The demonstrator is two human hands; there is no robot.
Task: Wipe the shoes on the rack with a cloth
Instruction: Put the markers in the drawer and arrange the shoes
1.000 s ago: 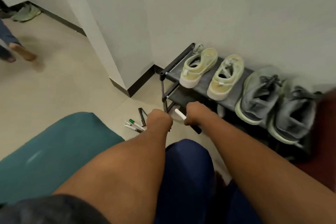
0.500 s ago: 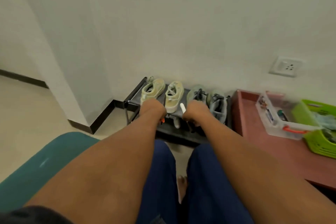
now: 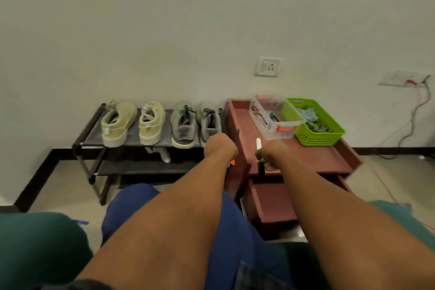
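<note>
Both fists at frame centre — right hand (image 3: 270, 153) grips a white-capped pen (image 3: 258, 144), left hand (image 3: 220, 148) curled around something orange (barely visible). Shoes (image 3: 150, 122) line the rack (image 3: 87, 139), centre-left.

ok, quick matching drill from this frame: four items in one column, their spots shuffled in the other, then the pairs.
Items
1. yellow shoes
2. grey shoes
3. green basket
4. wall socket

Places
A. on the wall, above the red cabinet
B. right half of the rack's top shelf
C. on the red cabinet, right of the clear box
D. left half of the rack's top shelf

Pairs: 1-D, 2-B, 3-C, 4-A
</note>
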